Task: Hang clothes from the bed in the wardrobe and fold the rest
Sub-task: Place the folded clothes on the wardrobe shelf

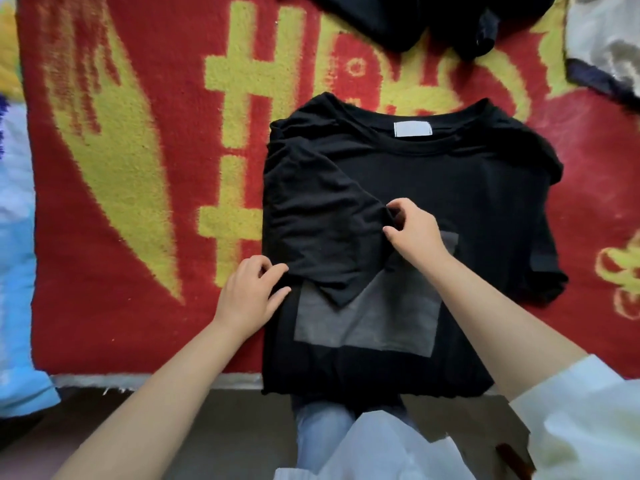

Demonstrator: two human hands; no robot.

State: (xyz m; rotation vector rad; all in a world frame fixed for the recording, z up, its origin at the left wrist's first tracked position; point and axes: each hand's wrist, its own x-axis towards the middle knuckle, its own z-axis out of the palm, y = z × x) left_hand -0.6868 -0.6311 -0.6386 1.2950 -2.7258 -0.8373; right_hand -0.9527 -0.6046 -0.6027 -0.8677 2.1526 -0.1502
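On red blanket [138, 237], black T-shirt [467, 202] lies flat, sleeve folded inward.

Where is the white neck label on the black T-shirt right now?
In the head view, the white label sits inside the collar at the far end of the black T-shirt, right of centre, beyond both hands.

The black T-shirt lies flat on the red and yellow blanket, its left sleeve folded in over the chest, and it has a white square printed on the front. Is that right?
Not quite: the head view shows the square print on the black T-shirt is grey, not white; only the neck label is white. The rest holds: it lies flat on the red and yellow blanket, with the left sleeve folded in over the chest.
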